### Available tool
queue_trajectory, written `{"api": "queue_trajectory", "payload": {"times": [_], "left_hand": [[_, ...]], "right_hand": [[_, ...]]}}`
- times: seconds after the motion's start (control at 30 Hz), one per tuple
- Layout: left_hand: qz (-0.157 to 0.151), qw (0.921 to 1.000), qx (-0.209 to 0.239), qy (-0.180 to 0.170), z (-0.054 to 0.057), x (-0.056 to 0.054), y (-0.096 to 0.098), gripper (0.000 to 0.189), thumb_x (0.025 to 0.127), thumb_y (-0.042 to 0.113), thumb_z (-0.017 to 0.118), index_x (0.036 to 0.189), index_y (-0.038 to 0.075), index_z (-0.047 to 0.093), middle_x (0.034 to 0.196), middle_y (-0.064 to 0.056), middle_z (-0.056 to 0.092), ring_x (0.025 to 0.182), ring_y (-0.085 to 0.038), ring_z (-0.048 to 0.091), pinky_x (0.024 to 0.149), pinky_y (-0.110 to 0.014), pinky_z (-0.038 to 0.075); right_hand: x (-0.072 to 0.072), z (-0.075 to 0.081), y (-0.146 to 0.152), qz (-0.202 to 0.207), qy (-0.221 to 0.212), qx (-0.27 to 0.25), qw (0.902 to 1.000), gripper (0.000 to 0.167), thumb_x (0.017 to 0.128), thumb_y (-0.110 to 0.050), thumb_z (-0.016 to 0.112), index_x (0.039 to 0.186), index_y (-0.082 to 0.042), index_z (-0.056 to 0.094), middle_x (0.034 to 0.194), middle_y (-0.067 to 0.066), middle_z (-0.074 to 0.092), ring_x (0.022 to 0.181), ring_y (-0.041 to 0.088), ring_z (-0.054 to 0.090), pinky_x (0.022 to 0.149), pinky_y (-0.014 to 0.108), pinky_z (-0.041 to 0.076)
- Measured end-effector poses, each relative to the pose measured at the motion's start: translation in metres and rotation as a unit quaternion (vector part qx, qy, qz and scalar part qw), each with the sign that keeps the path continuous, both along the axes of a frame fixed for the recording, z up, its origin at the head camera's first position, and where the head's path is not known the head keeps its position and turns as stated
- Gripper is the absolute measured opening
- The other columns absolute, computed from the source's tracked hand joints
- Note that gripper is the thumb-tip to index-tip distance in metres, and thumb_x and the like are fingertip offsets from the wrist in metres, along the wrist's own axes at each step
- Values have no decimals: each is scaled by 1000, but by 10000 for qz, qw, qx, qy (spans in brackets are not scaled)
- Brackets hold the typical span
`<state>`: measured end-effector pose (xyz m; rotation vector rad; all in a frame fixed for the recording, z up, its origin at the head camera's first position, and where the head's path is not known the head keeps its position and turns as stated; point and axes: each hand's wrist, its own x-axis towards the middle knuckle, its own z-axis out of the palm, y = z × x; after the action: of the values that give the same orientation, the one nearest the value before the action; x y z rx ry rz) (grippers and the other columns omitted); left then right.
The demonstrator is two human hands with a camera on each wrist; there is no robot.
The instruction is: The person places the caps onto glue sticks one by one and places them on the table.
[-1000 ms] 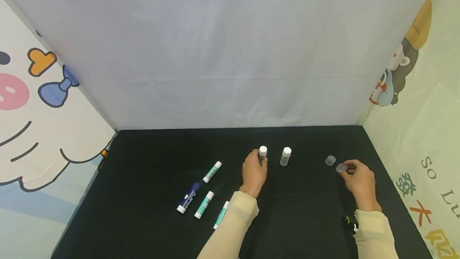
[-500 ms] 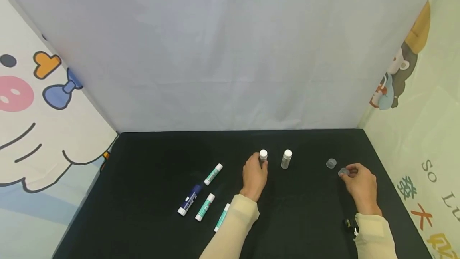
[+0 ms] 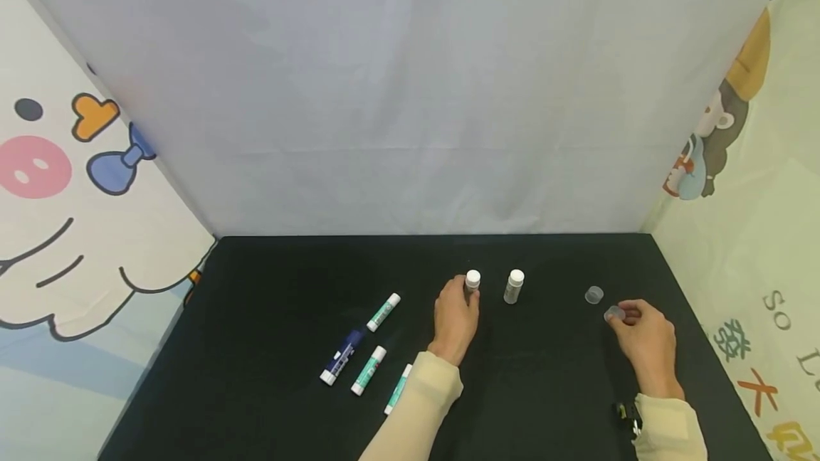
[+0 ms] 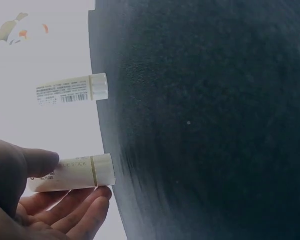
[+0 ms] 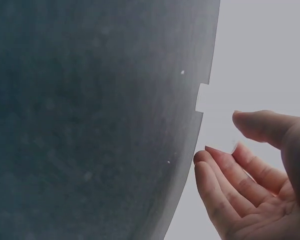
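Note:
My left hand [image 3: 454, 322] grips an upright white glue stick [image 3: 472, 280] on the black table. In the left wrist view its thumb lies on one side of the glue stick [image 4: 79, 172] and the fingers curl under the other. A second white glue stick [image 3: 514, 287] stands just to its right. Toward the right side, my right hand [image 3: 648, 343] pinches a small clear plastic cup [image 3: 613, 314] between thumb and fingers; in the right wrist view this cup is nearly washed out. Beside it stands another small clear cup [image 3: 594, 295].
Left of my left forearm lie several green-and-white glue sticks [image 3: 368, 371] and a larger blue one [image 3: 342, 356]. The sleeve partly covers the nearest green stick [image 3: 398, 390]. A pale cloth wall [image 3: 423, 162] rises behind the table [image 3: 269, 304], with printed panels on both sides.
My right hand has drawn the clear cup slightly nearer to me, a little farther from the other cup. My left hand stays on its glue stick. The head view has shifted a little.

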<state>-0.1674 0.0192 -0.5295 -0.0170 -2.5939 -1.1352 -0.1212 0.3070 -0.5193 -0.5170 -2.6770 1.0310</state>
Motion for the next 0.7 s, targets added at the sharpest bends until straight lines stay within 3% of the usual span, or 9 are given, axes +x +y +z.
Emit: {"api": "queue_trajectory", "payload": {"times": [0.4, 0.53, 0.7], "left_hand": [[-179, 9997, 107, 121, 9, 11, -1, 19, 96, 7, 76, 113, 2, 72, 105, -14, 75, 94, -32, 75, 82, -47, 59], [-254, 9995, 164, 105, 13, 16, -3, 22, 97, 7, 75, 118, 2, 72, 108, -14, 74, 97, -32, 75, 84, -47, 60], [-265, 9995, 152, 52, 15, 23, -6, 24, 97, 7, 74, 122, 3, 72, 107, -13, 74, 95, -31, 75, 83, -46, 60]], "right_hand": [[11, 6, -11, -27, -4, -143, 9999, 31, 96, -7, 72, 121, 11, 66, 115, 36, 70, 103, 52, 70, 82, 60, 56], [13, 8, -14, -59, 30, -145, 9999, 31, 95, -8, 73, 119, 10, 67, 114, 35, 71, 101, 51, 71, 71, 44, 57], [15, 11, -18, -54, 81, -175, 9998, 30, 94, -10, 74, 118, 8, 68, 113, 33, 72, 101, 49, 72, 63, 26, 47]]}}
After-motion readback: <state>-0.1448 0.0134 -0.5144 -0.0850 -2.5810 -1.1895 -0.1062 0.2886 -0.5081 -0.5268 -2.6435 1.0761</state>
